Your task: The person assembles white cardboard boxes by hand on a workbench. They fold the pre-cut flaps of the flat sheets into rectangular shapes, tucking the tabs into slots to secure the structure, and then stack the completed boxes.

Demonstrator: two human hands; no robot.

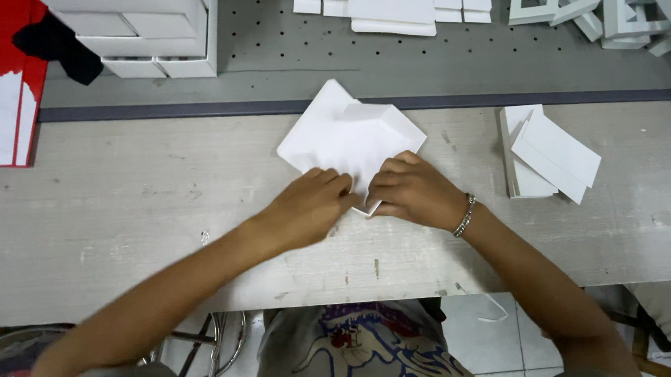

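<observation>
Under both hands' grip (361, 198), white folded card (346, 133) (near corner pinched).

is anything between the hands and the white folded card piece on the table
Nothing visible. Both the left hand and the right hand already press on the near corner of the white folded card piece, which lies on the grey wooden table. The small stack of white card sheets lies off to the right, apart.

Matt white card, smooth, for the folded sheet (349, 135). Worn, grey, rough-grained wood on the bench top (106, 221). Perforated grey board (287, 48) behind, dull finish. Shiny metal links on the bracelet (464, 216). Matt white card again in the small stack (552, 153).
</observation>
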